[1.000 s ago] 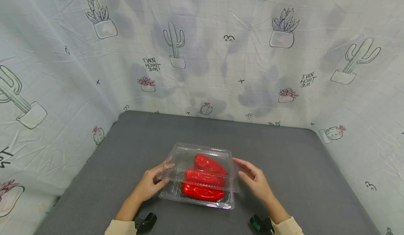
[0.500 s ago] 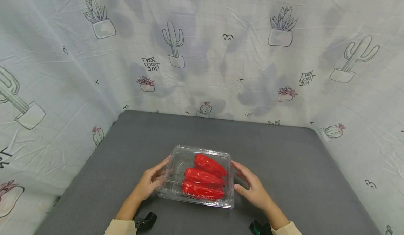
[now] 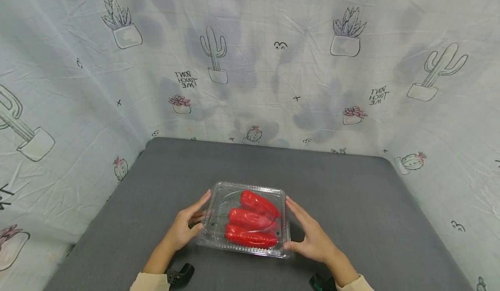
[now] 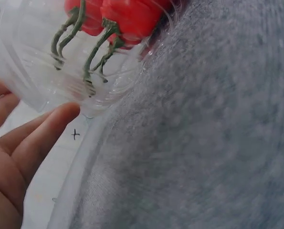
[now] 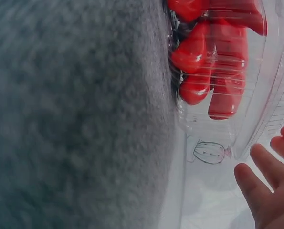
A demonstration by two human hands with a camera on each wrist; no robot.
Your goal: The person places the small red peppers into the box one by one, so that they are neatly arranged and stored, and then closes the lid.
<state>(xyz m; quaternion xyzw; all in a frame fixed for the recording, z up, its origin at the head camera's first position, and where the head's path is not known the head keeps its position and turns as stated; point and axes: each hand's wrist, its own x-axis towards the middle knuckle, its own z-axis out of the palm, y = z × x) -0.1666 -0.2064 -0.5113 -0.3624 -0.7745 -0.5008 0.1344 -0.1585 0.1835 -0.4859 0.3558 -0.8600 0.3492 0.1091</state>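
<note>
A clear plastic clamshell box [image 3: 218,234] lies on the grey table with its lid [image 3: 226,195] down over the tray. Inside are three long red peppers [image 3: 250,236], side by side; their green stems [image 4: 98,50] point toward the left end. My left hand [image 3: 185,226] is at the box's left side, fingers extended along the lid's edge and thumb near the front. On the opposite side, my right hand [image 3: 312,234] has its fingers stretched along the right edge, with the thumb at the front right corner. Neither hand curls round the box.
The grey table [image 3: 343,195] reaches back to a pale cloth backdrop [image 3: 250,65] printed with cacti, which also stands along both sides. Each wrist wears a black strap-on device [image 3: 180,274].
The raised lid has come down over the tray and peppers. My right hand has shifted slightly left, its thumb now at the front right corner; the left fingers have straightened along the edge.
</note>
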